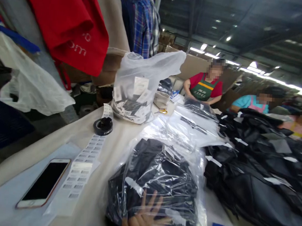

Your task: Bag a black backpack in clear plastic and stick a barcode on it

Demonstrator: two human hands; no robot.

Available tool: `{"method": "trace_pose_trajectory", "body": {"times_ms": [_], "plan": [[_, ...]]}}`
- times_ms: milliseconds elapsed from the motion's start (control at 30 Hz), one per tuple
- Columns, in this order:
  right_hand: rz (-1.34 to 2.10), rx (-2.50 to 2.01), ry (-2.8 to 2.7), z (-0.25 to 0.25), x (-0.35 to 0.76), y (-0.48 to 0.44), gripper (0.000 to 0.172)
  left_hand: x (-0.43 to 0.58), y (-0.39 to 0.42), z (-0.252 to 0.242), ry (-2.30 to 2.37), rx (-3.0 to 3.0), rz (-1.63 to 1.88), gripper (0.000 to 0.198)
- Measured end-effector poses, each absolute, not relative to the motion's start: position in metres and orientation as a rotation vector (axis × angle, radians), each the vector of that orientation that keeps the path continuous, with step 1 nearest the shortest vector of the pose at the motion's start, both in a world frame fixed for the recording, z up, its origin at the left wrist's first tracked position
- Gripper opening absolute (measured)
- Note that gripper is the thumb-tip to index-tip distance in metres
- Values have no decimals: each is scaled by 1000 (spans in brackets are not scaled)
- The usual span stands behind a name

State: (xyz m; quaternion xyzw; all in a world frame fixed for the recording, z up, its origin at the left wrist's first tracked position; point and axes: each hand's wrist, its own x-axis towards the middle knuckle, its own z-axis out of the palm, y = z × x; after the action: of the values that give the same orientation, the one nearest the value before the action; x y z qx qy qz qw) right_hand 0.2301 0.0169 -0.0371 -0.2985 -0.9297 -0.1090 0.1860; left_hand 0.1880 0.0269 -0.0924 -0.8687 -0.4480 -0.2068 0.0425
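A black bag-like item [147, 161] lies in a clear plastic bag [199, 199] on the table in front of me. My left hand [145, 216] rests on its near part at the bottom of the view. The fingers are spread and hold nothing. I cannot tell whether they lie over or under the plastic film. Pale torn-looking pieces show on the black item. My right hand is not in view.
To the left are a phone [44, 184], a label strip [81, 173] and a black tape roll [102, 126]. Behind stands a plastic sack of tags [134, 91]. Black bags [255, 178] are heaped on the right. A co-worker [204, 85] stands beyond the table, near yellow-handled scissors [162, 111].
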Motion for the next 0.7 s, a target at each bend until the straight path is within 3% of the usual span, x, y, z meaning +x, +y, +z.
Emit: {"method": "trace_pose_trajectory", "body": {"times_ms": [100,200,300,433,600,700], "plan": [[-491,-978,-2507,-26,311,4,35,173,34,-70,-1096,-2717,-608,58],[-588,-1498,-2255,-12,377,-21,43,164,35,-52,-1120,-2890,-537,72],[-493,-1822,-1941,-18,404,-36,48,162,34,-44,-1096,-2908,-522,78],[-362,-1930,-1605,-55,413,-32,39,162,36,-40,-1043,-2815,-499,82],[31,-1983,-1196,-82,424,-28,55,164,39,-30,-949,-2728,-521,82],[124,-2040,-1107,-81,424,-31,57,164,37,-27,-943,-2709,-541,78]]}}
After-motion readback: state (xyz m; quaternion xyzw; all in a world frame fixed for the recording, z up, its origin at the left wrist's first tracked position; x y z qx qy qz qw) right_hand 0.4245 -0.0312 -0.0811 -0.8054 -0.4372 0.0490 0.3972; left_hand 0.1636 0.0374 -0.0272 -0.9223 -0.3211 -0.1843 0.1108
